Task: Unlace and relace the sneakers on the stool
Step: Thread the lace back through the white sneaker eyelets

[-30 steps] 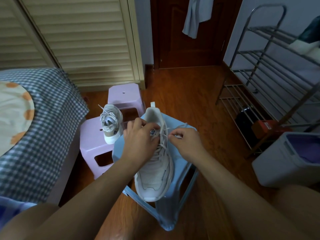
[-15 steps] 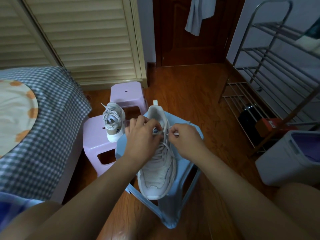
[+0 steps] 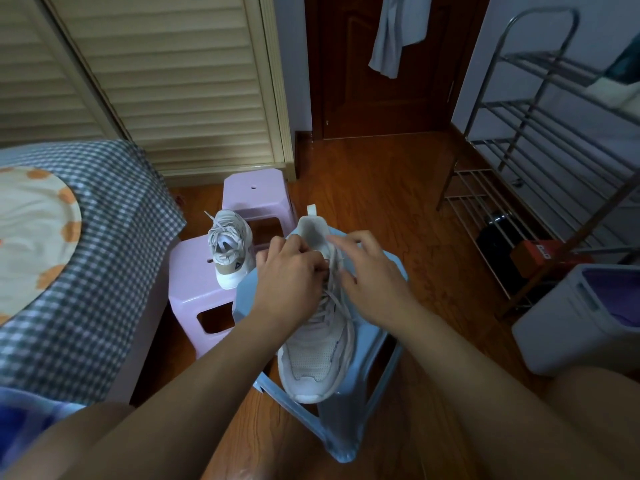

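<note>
A white sneaker (image 3: 317,355) lies toe toward me on a light blue stool (image 3: 367,368). Its white lace (image 3: 332,299) crosses loosely over the tongue. My left hand (image 3: 289,275) sits over the upper eyelets with fingers curled, pinching the lace near the collar. My right hand (image 3: 372,275) hovers on the shoe's right side, fingers spread and mostly straight, thumb near the lace. A second white sneaker (image 3: 228,249), laced, stands heel toward me on a pink stool (image 3: 194,282) to the left.
Another pink stool (image 3: 254,192) stands behind. A bed with a checked cover (image 3: 86,254) fills the left. A metal shoe rack (image 3: 540,188) and a grey bin (image 3: 581,317) stand on the right. Wooden floor lies beyond, with a dark door at the back.
My right hand has let go of the lace and opened its fingers, moving up toward the shoe's collar. My left hand keeps its grip near the top eyelets.
</note>
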The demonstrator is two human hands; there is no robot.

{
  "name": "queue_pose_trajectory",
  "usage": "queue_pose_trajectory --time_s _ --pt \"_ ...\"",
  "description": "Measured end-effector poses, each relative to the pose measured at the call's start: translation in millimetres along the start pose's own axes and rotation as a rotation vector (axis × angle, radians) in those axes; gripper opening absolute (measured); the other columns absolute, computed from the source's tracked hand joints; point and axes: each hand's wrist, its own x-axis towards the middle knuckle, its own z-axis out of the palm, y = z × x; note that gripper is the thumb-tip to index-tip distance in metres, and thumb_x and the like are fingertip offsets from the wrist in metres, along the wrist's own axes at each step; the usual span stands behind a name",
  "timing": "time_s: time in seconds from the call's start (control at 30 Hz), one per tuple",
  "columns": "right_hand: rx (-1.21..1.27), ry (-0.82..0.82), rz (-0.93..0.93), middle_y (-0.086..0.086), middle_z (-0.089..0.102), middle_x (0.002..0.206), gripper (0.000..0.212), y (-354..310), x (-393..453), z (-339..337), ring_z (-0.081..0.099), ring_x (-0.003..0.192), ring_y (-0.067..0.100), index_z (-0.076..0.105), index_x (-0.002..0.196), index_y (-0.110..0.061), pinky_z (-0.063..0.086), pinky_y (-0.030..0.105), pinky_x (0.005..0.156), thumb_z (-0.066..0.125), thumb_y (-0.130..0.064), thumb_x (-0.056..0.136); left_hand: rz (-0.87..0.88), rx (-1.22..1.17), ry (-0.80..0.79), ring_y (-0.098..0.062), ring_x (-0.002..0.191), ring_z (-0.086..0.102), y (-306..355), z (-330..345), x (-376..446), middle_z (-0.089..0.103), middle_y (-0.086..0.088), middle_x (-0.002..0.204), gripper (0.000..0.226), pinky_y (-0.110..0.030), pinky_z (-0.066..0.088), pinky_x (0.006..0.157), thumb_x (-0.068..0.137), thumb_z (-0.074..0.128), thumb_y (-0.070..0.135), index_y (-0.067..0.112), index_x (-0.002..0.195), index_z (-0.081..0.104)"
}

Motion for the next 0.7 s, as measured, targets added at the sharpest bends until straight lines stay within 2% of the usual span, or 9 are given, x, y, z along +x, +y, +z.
queue_pose_trajectory --time_s 0.1,0.2,0.27,0.37,0.43,0.5,0.57,0.63,0.7 --pt "-0.078 -0.156 -0.068 -0.014 0.041 0.145 0.061 4.3 4.5 -5.5 0.056 0.115 0.013 0.047 0.147 -0.031 0.048 0.033 0.09 0.053 -0.007 0.091 -0.077 -0.133 -0.074 -0.023 0.101 0.051 -0.9 -14.3 0.4 0.06 0.003 0.102 0.009 -0.043 0.039 0.086 0.088 0.067 0.021 0.025 0.088 0.075" --pt "-0.102 -0.23 -0.021 -0.013 0.043 0.148 0.062 9.5 6.7 -17.0 0.048 0.13 0.013 0.046 0.147 -0.035 0.044 0.037 0.103 0.054 -0.022 0.087 -0.372 -0.484 -0.057 -0.018 0.086 0.064 -9.0 -50.5 10.6 0.067 -0.001 0.091 0.009 -0.035 0.052 0.078 0.091 0.067 0.014 0.016 0.084 0.071" --pt "-0.118 -0.281 0.019 -0.014 0.041 0.15 0.068 8.0 5.9 -23.5 0.045 0.134 0.012 0.045 0.147 -0.038 0.042 0.038 0.107 0.047 -0.038 0.079 -0.649 -0.909 0.107 -0.013 0.071 0.068 -32.6 -80.0 17.9 0.069 -0.006 0.08 0.015 -0.026 0.054 0.065 0.095 0.06 0.003 0.008 0.082 0.064" --pt "-0.171 -0.32 0.046 -0.015 0.038 0.152 0.08 2.1 6.0 -25.7 0.041 0.137 0.011 0.045 0.148 -0.037 0.039 0.04 0.111 0.036 -0.053 0.071 -0.942 -1.648 0.47 -0.02 0.081 0.071 -91.3 -118.1 18.5 0.066 -0.014 0.093 0.02 -0.029 0.061 0.074 0.102 0.042 -0.003 0.001 0.091 0.058" --pt "-0.21 -0.329 0.036 -0.012 0.036 0.154 0.07 -2.3 8.2 -23.8 0.04 0.139 0.013 0.045 0.149 -0.033 0.038 0.041 0.112 0.044 -0.046 0.081 -1.088 -1.902 0.656 -0.019 0.086 0.07 -129.3 -129.4 11.8 0.064 -0.012 0.1 0.029 -0.031 0.061 0.082 0.108 0.03 0.004 -0.001 0.099 0.056" --pt "-0.218 -0.335 0.04 -0.009 0.034 0.156 0.058 -7.2 11.3 -23.4 0.039 0.14 0.017 0.046 0.149 -0.029 0.037 0.041 0.113 0.048 -0.034 0.092 -1.182 -1.938 0.688 -0.013 0.069 0.063 -144.7 -126.6 5.0 0.06 -0.005 0.085 0.035 -0.029 0.06 0.077 0.108 0.024 0.01 0.006 0.091 0.054" --pt "-0.225 -0.342 0.042 -0.005 0.032 0.157 0.056 -12.2 14.0 -24.2 0.04 0.139 0.021 0.047 0.149 -0.025 0.038 0.038 0.111 0.045 -0.026 0.092 -1.169 -1.873 0.565 -0.009 0.047 0.042 -132.0 -115.0 3.3 0.047 0.002 0.068 0.03 -0.021 0.045 0.05 0.103 0.026 0.009 0.014 0.081 0.045" --pt "-0.315 -0.366 0.015 -0.002 0.027 0.16 0.061 -17.3 14.4 -21.9 0.039 0.14 0.027 0.039 0.153 -0.023 0.039 0.038 0.11 0.046 -0.014 0.093 -1.083 -1.651 0.451 -0.008 0.039 0.027 -111.3 -109.9 6.4 0.038 0.003 0.061 0.026 -0.019 0.023 0.039 0.099 0.031 0.006 0.018 0.077 0.039" --pt "-0.451 -0.356 -0.018 -0.002 0.023 0.162 0.067 -18.1 12.9 -20.5 0.039 0.137 0.03 0.03 0.156 -0.024 0.042 0.039 0.105 0.046 -0.008 0.093 -0.942 -1.233 0.496 -0.01 0.044 0.035 -104.3 -119.5 10.1 0.043 0.002 0.063 0.022 -0.022 0.027 0.042 0.097 0.036 0.006 0.02 0.081 0.043"
